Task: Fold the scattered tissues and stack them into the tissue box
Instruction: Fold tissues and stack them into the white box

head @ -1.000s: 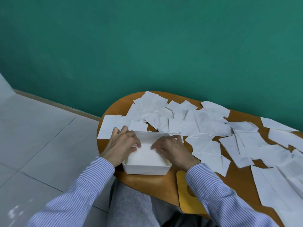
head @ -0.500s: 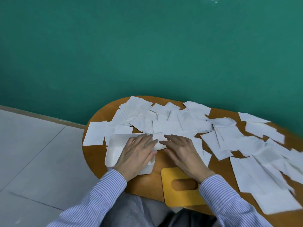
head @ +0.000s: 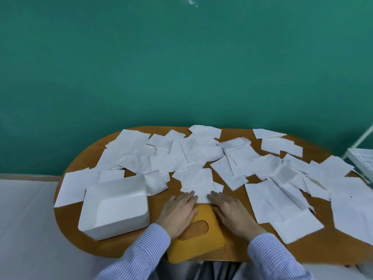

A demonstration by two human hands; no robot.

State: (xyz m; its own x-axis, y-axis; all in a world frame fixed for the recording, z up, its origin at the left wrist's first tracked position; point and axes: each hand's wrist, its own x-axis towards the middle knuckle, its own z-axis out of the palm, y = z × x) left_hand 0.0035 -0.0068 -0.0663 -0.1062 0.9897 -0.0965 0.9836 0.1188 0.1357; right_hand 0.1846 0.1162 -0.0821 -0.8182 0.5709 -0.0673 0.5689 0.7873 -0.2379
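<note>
Flat and slightly creased, a white tissue [head: 198, 183] lies near the middle of the wooden table's [head: 68, 216] near edge, unfolded, its near corner reaching over a yellow slotted lid [head: 198, 244]. No writing or brand can be read on anything. Both hands lie with fingers straight and together, palms down: the left hand [head: 178, 212] touches the tissue's near left edge with its fingertips, the right hand [head: 231, 212] its near right edge. Left of the left hand, at the table's near left end, stands the white tissue box [head: 115, 206], open-topped. More scattered tissues [head: 268, 174] overlap across the far and right parts of the table.
</note>
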